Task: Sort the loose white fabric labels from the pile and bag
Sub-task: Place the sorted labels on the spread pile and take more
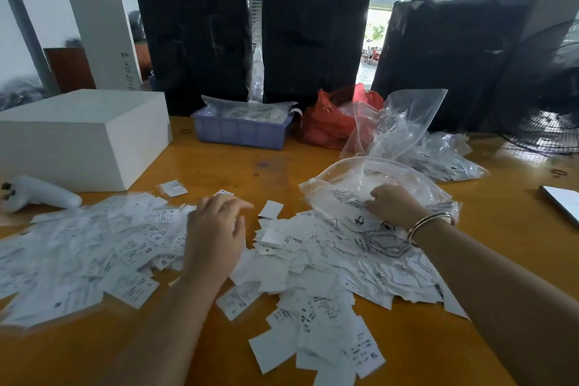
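Loose white fabric labels printed with black text lie in two heaps on the orange-brown table: a left heap [84, 247] and a right heap [316, 279] that spreads toward me. A clear zip bag [347, 178] with black print lies at the far end of the right heap. My left hand [216, 235] rests palm down between the heaps, fingers spread, with its fingertips at the left heap's edge. My right hand [394, 204], a metal bangle on its wrist, presses on the clear bag with curled fingers; whether it pinches the plastic is unclear.
A white box [78, 135] and a white handheld device [37, 194] sit at the left. At the back stand a purple bin [241, 131], a red bag [329, 122], more clear bags [407, 125], black bundles [194, 37] and a fan [545, 88]. A flat white object [564, 200] lies at right.
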